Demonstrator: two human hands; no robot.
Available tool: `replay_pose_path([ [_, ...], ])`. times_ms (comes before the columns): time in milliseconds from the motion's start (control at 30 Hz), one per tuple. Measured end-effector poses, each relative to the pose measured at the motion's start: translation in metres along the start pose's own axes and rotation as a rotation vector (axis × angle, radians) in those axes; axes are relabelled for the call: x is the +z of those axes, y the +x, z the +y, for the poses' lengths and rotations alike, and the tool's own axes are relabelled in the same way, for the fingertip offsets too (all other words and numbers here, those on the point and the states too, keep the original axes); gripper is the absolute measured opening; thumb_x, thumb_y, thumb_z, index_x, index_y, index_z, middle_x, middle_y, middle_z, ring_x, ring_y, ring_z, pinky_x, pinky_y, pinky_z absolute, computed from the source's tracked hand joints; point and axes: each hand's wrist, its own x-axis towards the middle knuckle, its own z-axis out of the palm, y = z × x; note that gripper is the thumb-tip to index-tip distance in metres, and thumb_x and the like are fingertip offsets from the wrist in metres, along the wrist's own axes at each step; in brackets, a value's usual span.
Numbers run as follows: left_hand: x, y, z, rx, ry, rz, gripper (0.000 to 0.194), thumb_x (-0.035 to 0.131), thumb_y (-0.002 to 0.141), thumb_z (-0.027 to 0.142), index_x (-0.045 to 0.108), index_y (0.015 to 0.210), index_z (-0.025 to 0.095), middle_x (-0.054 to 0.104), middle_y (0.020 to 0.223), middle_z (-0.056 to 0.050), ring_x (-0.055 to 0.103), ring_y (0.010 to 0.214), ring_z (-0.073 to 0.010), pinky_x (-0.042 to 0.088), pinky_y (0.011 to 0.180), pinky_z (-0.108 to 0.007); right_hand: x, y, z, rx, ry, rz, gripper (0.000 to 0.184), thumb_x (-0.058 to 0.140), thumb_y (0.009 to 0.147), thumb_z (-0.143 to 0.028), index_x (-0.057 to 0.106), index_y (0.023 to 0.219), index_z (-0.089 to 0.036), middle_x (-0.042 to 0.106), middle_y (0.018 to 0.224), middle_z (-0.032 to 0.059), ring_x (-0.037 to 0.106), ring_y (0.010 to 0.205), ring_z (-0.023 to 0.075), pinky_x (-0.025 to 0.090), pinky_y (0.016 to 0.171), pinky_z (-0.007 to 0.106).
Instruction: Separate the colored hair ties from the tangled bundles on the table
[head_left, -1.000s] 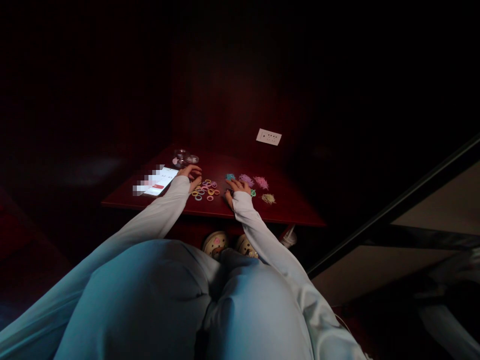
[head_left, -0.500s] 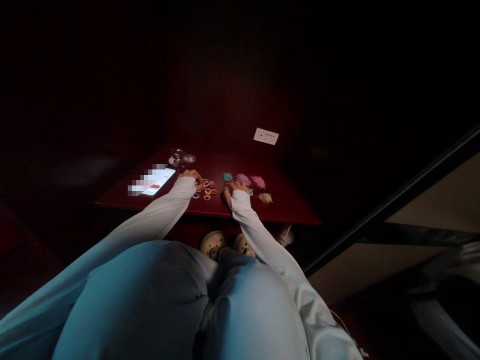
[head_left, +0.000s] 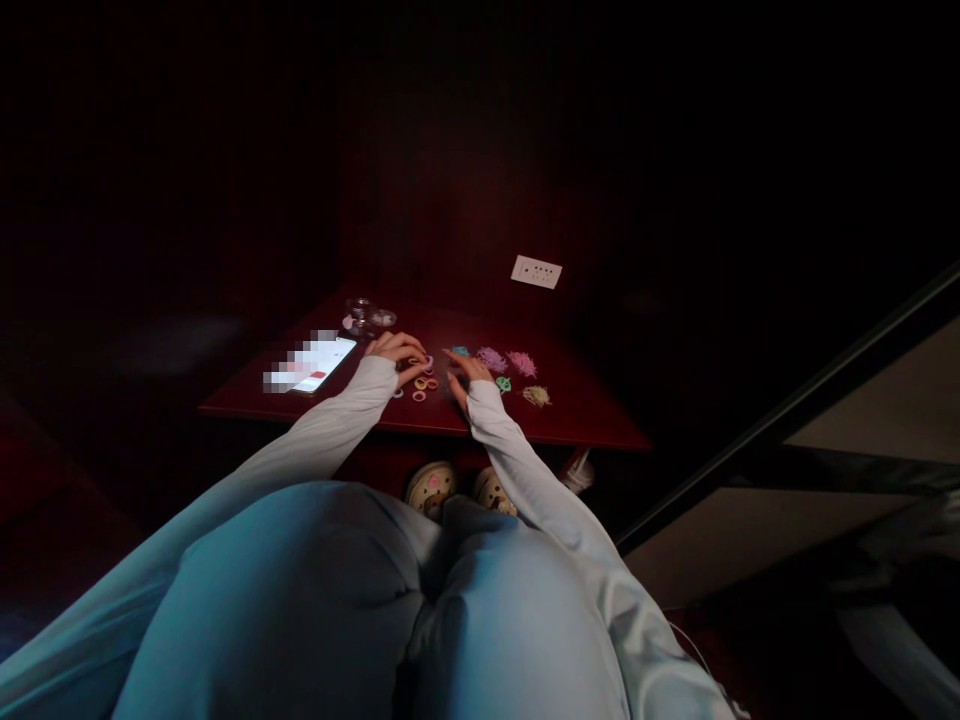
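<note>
A scatter of small coloured rings (head_left: 421, 384) lies on the dark red table (head_left: 585, 425). My left hand (head_left: 401, 353) rests over the left part of the scatter, fingers curled above the rings; whether it grips one is too small to tell. My right hand (head_left: 466, 374) lies just right of the rings with its fingers stretched out toward the left hand. Small sorted heaps sit beyond the right hand: a blue one (head_left: 460, 352), a purple one (head_left: 492, 359), a pink one (head_left: 522, 364), a green ring (head_left: 503, 384) and a yellowish heap (head_left: 536, 396).
A lit phone (head_left: 315, 363) lies at the table's left. A small glass dish (head_left: 364, 315) stands at the back left. A white wall socket (head_left: 536, 271) is behind the table. Shoes (head_left: 431, 485) show under the table edge. The room around is dark.
My left hand has moved right, over the ring scatter, covering more of it. My right hand has shifted slightly left and its fingers have stretched toward the left hand.
</note>
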Motion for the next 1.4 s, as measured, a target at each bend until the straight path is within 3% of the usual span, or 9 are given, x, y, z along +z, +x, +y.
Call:
replay_pose_path([
  [133,-0.002,0.001,-0.001,0.149,-0.070,-0.099,0.012,0.078,0.092,0.040,0.084,0.090,0.030,0.077,0.108,-0.004,0.060,0.097,-0.0245,0.046,0.091,-0.040,0.007,0.000,0.000,-0.136,0.109,-0.078,0.042,0.055,0.105,-0.026,0.068,0.145,-0.022,0.075,0.134,0.0111,0.066,0.123,0.0235,0.049,0.113,0.036],
  [400,0.003,0.001,0.001,0.198,-0.136,-0.098,0.017,0.073,0.093,0.042,0.081,0.087,0.027,0.078,0.105,-0.005,0.063,0.092,-0.0231,0.050,0.085,-0.038,0.005,-0.003,-0.003,-0.054,0.112,-0.026,0.027,0.054,0.107,-0.029,0.077,0.119,-0.022,0.079,0.116,0.0082,0.073,0.106,0.0212,0.054,0.100,0.030],
  [467,0.003,0.001,0.001,0.153,-0.131,0.021,0.018,0.070,0.094,0.040,0.080,0.090,0.027,0.078,0.107,-0.005,0.065,0.095,-0.0240,0.051,0.090,-0.040,0.002,-0.003,-0.002,0.033,0.056,0.023,0.026,0.052,0.107,-0.027,0.077,0.116,-0.021,0.079,0.114,0.0087,0.072,0.104,0.0215,0.054,0.098,0.030],
  [633,-0.011,0.000,-0.016,-0.109,-0.179,0.506,0.021,0.058,0.097,0.035,0.072,0.085,0.024,0.073,0.097,-0.007,0.066,0.095,-0.0256,0.052,0.091,-0.043,-0.007,-0.005,-0.002,0.192,-0.218,0.023,0.023,0.055,0.104,-0.023,0.077,0.113,-0.022,0.077,0.120,0.0120,0.067,0.113,0.0256,0.051,0.101,0.035],
  [700,-0.019,-0.001,-0.023,-0.203,-0.193,0.579,0.019,0.061,0.096,0.036,0.069,0.082,0.026,0.070,0.094,-0.006,0.064,0.091,-0.0243,0.053,0.085,-0.041,-0.011,-0.008,-0.005,0.261,-0.326,-0.011,0.022,0.058,0.103,-0.026,0.077,0.113,-0.022,0.076,0.123,0.0131,0.064,0.118,0.0281,0.049,0.101,0.038],
  [833,-0.027,-0.004,-0.024,-0.221,-0.214,0.534,0.018,0.063,0.095,0.037,0.066,0.080,0.028,0.068,0.091,-0.005,0.063,0.091,-0.0242,0.052,0.085,-0.040,-0.016,-0.014,-0.012,0.368,-0.397,-0.040,0.024,0.061,0.101,-0.033,0.078,0.116,-0.024,0.074,0.132,0.0115,0.058,0.125,0.0303,0.044,0.104,0.041],
  [1100,-0.023,-0.003,-0.022,-0.318,-0.223,0.516,0.016,0.065,0.088,0.029,0.064,0.073,0.025,0.063,0.083,-0.003,0.056,0.079,-0.0219,0.051,0.086,-0.038,-0.023,-0.021,-0.019,0.354,-0.381,-0.083,0.036,0.067,0.098,-0.044,0.075,0.129,-0.027,0.072,0.136,0.0107,0.055,0.130,0.0331,0.041,0.108,0.044],
  [1300,-0.018,-0.003,-0.029,-0.328,-0.229,0.511,0.016,0.067,0.084,0.029,0.065,0.069,0.025,0.065,0.080,-0.001,0.052,0.071,-0.0192,0.051,0.090,-0.039,-0.018,-0.009,-0.027,0.179,-0.319,-0.023,0.030,0.057,0.103,-0.030,0.077,0.125,-0.025,0.073,0.132,0.0117,0.055,0.127,0.0318,0.039,0.109,0.044],
  [1400,-0.017,-0.003,-0.036,-0.336,-0.213,0.441,0.012,0.067,0.083,0.027,0.068,0.071,0.024,0.065,0.081,-0.001,0.054,0.072,-0.0190,0.050,0.085,-0.037,-0.010,0.012,-0.029,0.182,-0.300,-0.046,0.034,0.054,0.104,-0.027,0.076,0.130,-0.026,0.073,0.135,0.0101,0.056,0.129,0.0302,0.040,0.110,0.043],
])
